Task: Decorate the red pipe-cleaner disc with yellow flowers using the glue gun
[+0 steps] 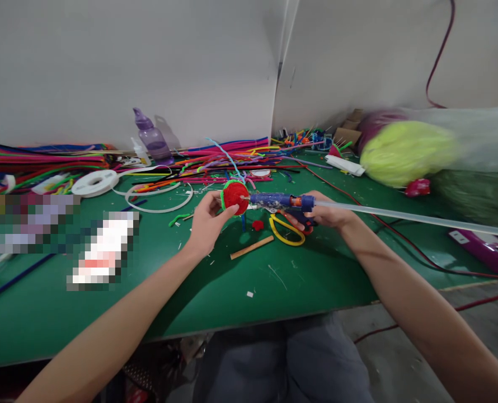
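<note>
My left hand pinches a round red disc with a fuzzy green edge, holding it above the table. It looks made of pipe cleaner. My right hand is wrapped round a blue hot glue gun. The gun's nozzle meets the face of the red disc, and a long clear glue stick sticks out of its back end. Below the gun lie yellow-handled scissors, partly covered by it. A small red piece and a thin wooden stick rest nearby.
Bundles of coloured pipe cleaners line the back of the green table. At the back left stand a purple bottle and a white tape roll. Bagged yellow material and a purple power strip lie right, with a red cord.
</note>
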Demonstrator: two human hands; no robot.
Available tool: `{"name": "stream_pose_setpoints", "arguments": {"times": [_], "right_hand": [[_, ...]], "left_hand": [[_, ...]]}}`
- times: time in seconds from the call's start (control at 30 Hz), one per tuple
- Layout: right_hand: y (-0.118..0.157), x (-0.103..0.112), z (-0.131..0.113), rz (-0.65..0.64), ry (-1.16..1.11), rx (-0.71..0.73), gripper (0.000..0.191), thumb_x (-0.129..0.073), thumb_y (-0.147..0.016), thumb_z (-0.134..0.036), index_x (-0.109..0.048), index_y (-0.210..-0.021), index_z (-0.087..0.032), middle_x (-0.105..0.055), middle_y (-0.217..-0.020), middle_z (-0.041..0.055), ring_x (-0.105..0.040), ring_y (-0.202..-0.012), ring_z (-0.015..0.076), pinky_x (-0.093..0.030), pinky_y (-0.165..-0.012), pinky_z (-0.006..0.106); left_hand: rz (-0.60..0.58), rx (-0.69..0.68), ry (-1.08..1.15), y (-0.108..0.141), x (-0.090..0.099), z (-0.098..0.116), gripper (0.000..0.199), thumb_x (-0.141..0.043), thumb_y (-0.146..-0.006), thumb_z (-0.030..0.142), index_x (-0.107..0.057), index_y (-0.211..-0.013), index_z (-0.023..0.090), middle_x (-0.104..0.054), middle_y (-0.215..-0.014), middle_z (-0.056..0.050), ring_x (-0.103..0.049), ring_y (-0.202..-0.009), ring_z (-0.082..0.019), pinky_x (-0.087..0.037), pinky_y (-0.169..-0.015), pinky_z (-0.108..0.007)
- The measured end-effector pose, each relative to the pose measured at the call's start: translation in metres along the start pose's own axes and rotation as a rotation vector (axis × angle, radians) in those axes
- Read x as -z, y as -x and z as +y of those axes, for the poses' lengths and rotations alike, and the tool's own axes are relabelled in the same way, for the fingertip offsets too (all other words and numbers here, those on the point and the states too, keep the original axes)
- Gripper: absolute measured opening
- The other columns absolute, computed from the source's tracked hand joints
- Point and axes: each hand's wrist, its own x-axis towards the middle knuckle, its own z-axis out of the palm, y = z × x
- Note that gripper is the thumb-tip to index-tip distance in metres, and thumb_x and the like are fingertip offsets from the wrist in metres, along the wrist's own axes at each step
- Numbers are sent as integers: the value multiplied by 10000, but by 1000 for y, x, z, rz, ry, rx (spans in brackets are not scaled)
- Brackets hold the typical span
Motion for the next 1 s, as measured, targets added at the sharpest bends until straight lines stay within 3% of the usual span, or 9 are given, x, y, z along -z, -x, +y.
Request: {"name": "stream_pose_setpoints", "arguments": {"times": [1.0], "right_hand": [[2,4,-2,8,-23,60,379,-739,-739,-440,-684,-881,-93,-640,-714,46,-561,-542,114,-415,-486,220]], "left_hand": [[-10,-5,23,-1,0,-2,286,-790,-695,312,-613,-893,205,-677,-935,-21,-640,-885,-161,-523,-856,-329]]}}
